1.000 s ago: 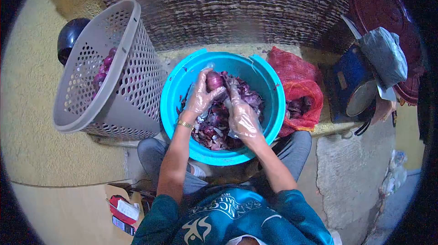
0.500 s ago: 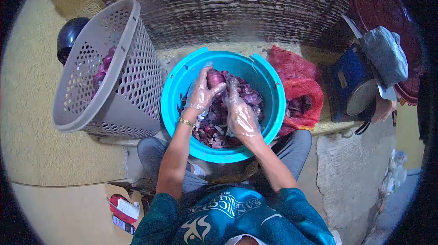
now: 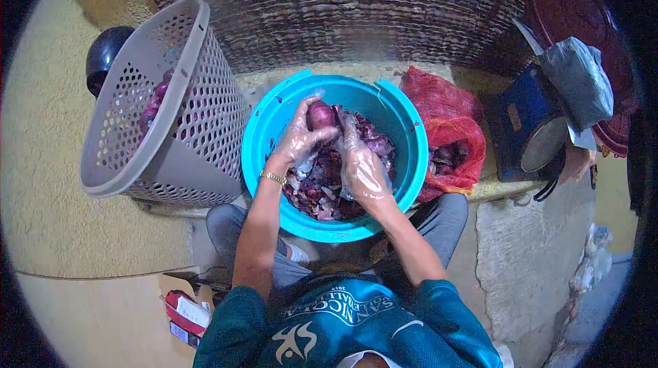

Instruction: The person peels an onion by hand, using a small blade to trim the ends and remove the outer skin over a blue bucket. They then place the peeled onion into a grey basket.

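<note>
My left hand [image 3: 299, 136], in a clear plastic glove, is closed round a red onion [image 3: 321, 116] above the turquoise tub [image 3: 404, 197]. Close against the onion's right side, my gloved right hand [image 3: 365, 166] has its fingers drawn together on a dark flap of onion skin [image 3: 339, 114]; its fingertips are partly hidden. Below both hands, loose purple onion skins [image 3: 319, 197] fill the bottom of the tub, which stands between the knees.
On the left a grey perforated basket [image 3: 212, 114] leans, with several red onions [image 3: 156, 102] inside. Right of the tub lies a red mesh sack [image 3: 445, 104], its mouth showing dark onions. Further right is a blue weighing scale [image 3: 524, 118] with a grey plastic bag [image 3: 579, 83] on it.
My left hand has shifted slightly left, its wrist turning outward with the onion. A dark flap of skin now shows between the onion and my right fingertips.
</note>
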Tool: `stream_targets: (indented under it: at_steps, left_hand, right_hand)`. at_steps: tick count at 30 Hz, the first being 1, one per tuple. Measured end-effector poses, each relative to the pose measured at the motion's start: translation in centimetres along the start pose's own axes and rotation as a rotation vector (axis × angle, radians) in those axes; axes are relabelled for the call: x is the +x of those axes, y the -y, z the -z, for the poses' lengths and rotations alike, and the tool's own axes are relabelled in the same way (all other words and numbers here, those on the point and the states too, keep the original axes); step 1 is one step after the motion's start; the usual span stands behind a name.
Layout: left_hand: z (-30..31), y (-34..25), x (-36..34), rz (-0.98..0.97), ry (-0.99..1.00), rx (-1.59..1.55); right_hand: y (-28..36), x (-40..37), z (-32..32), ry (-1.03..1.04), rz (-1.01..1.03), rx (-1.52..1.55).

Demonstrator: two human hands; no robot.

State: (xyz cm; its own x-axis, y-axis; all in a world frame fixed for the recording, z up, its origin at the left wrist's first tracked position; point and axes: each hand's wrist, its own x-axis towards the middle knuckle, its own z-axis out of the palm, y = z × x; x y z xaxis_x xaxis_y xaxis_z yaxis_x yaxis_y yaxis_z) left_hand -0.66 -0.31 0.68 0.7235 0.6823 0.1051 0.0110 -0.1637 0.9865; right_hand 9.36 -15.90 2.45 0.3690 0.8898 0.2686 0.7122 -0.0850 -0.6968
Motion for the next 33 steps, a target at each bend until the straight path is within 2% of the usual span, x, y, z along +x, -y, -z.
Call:
stream_targets:
  at_steps: [1, 3, 5, 7, 11, 14, 17, 20, 23, 25, 26, 28, 29, 31, 33]
  left_hand:
    - [-0.1, 0.5, 0.0, 0.003, -0.001, 0.001]
    - [-0.3, 1.3, -0.1, -0.248, -0.078, 0.313]
    - [-0.3, 1.8, 0.1, -0.265, -0.086, 0.350]
    - [-0.5, 0.7, -0.1, -0.300, -0.131, 0.411]
    - [-0.5, 0.1, -0.2, -0.246, -0.120, 0.401]
    - [-0.8, -0.1, -0.4, -0.267, -0.178, 0.382]
    - [-0.8, -0.1, -0.3, -0.197, -0.215, 0.348]
    - [-0.9, 0.2, -0.2, -0.208, -0.201, 0.387]
    - [-1.2, 0.5, -0.1, -0.265, -0.241, 0.444]
    - [-1.0, 0.4, 0.0, -0.228, -0.230, 0.295]
    - [-0.9, 0.3, -0.1, -0.229, -0.230, 0.297]
    - [-0.9, -1.1, -0.5, -0.023, -0.182, 0.088]
    - [-0.9, -0.6, -0.3, -0.024, -0.182, 0.086]
    - [-0.6, 0.1, 0.0, -0.080, -0.174, 0.220]
    - [-0.6, 0.2, -0.1, -0.047, -0.153, 0.195]
  right_hand:
    - [-0.1, 0.0, 0.1, 0.014, -0.010, -0.005]
    - [-0.5, 0.0, -0.4, -0.040, 0.060, 0.014]
    - [-0.5, -0.1, -0.3, -0.096, 0.131, 0.030]
    - [0.9, -0.2, 1.0, 0.044, -0.062, 0.016]
    - [1.1, 0.2, 1.3, -0.013, -0.004, 0.057]
    - [1.4, 0.3, 1.1, -0.039, 0.034, 0.033]
    - [1.2, 0.1, 0.6, -0.065, 0.058, 0.036]
    - [1.2, 0.0, 0.8, -0.024, -0.002, 0.097]
    - [0.9, 0.3, 0.8, 0.042, -0.061, 0.034]
    - [0.9, 0.5, 0.2, -0.082, 0.054, -0.016]
    - [1.0, 0.0, 0.3, -0.066, 0.016, 0.036]
    - [0.9, -0.6, 0.0, -0.006, -0.031, 0.018]
    - [0.7, -0.8, 0.0, 0.052, -0.083, -0.005]
    - [0.5, -0.3, -0.2, 0.034, -0.072, -0.021]
    - [0.2, 0.2, -0.5, 0.015, -0.051, -0.037]
